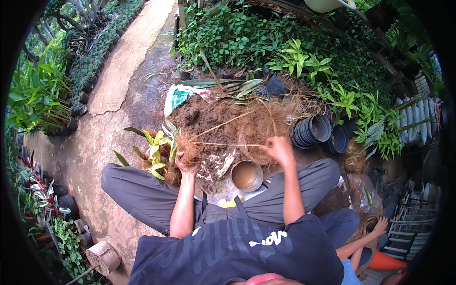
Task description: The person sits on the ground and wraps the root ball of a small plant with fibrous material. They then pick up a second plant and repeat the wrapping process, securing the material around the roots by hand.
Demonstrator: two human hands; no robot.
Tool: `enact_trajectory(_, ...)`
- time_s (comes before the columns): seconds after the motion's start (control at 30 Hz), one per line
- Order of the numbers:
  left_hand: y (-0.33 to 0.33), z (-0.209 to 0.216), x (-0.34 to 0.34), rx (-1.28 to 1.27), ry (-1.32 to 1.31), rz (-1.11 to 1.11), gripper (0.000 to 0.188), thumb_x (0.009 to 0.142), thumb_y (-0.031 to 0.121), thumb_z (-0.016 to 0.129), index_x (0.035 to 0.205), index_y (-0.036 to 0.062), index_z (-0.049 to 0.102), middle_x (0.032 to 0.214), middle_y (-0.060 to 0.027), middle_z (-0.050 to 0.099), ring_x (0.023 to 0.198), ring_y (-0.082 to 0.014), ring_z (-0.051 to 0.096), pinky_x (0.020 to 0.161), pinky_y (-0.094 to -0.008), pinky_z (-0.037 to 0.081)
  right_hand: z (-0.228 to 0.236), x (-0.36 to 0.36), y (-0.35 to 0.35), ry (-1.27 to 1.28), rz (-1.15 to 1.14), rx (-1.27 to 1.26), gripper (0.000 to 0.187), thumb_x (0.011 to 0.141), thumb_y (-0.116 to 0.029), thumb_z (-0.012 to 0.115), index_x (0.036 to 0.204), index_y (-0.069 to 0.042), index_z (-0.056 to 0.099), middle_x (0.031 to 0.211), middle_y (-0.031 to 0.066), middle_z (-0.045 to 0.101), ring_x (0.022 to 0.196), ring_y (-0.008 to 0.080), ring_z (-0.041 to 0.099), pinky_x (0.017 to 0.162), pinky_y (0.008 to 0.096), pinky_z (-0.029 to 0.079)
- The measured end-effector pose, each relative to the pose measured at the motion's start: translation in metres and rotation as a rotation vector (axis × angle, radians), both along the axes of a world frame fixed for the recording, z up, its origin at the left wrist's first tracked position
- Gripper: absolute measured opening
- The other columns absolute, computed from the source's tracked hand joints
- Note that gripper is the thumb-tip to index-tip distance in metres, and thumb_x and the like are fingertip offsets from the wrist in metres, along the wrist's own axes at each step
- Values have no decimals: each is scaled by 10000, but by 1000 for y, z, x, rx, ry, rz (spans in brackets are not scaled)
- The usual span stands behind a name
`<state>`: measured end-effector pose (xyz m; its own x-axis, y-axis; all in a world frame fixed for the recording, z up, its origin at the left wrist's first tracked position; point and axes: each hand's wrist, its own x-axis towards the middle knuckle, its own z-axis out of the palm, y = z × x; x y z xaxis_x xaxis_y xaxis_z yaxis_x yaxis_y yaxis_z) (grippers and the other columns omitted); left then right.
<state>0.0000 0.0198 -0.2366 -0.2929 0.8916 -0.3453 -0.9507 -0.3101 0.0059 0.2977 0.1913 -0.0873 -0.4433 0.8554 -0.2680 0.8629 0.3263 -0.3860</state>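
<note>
My left hand [187, 164] is wrapped round a ball of brown coconut fibre [191, 150] just above my left knee. A mottled green leaf [172, 132] stands at the ball's upper left. From the ball a thin tan strand [228, 144] runs straight across to my right hand [279, 151], whose fingers are pinched on its end. A second strand [221, 126] slants up from the ball over the dark soil [202, 116]. Below the strands stands a round pot of muddy brown water [246, 175]. Loose coconut fibre [259, 124] lies beyond it.
Yellow-green plants with fibre-wrapped roots [154, 151] stand left of my left hand. Stacked black pots [311, 130] lie at the right. A white and green plastic bag [180, 96] edges the soil. Another person's hand [379, 226] shows at the lower right.
</note>
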Motion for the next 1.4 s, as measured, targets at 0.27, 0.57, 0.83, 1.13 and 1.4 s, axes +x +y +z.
enact_trajectory(0.27,9,-18,15,-157,18,-15,418,704,133,577,1115,57,557,1011,-92,624,911,-280,624,829,-419,526,127,89,30,-107,-225,276,285,652,-293,821,697,-43,691,673,173,652,655,329,647,664,402,495)
enact_trajectory(0.57,6,-34,25,-336,70,-102,463,689,143,583,1142,74,521,1011,-106,608,896,-295,623,819,-449,531,192,200,70,-313,-209,899,278,662,-230,823,762,-16,676,715,181,647,708,360,631,663,437,474)
enact_trajectory(0.83,1,-37,22,-367,82,-126,365,701,134,577,1055,53,545,956,-101,616,840,-278,626,792,-425,531,254,317,117,-399,-619,997,397,850,-399,653,886,-5,685,815,220,666,798,408,625,724,458,480)
enact_trajectory(1.13,-6,-27,24,-501,289,-364,382,729,145,557,1096,43,533,983,-114,622,854,-268,632,773,-440,541,235,252,144,-173,-346,563,323,687,-252,816,704,28,657,698,191,644,669,301,629,653,384,470)
enact_trajectory(1.4,-40,63,17,-298,394,-471,479,702,64,577,1172,-1,509,1038,-118,618,886,-244,647,811,-404,562,171,7,58,-63,353,-290,377,669,-311,842,881,-34,700,800,47,679,720,127,610,646,288,482)
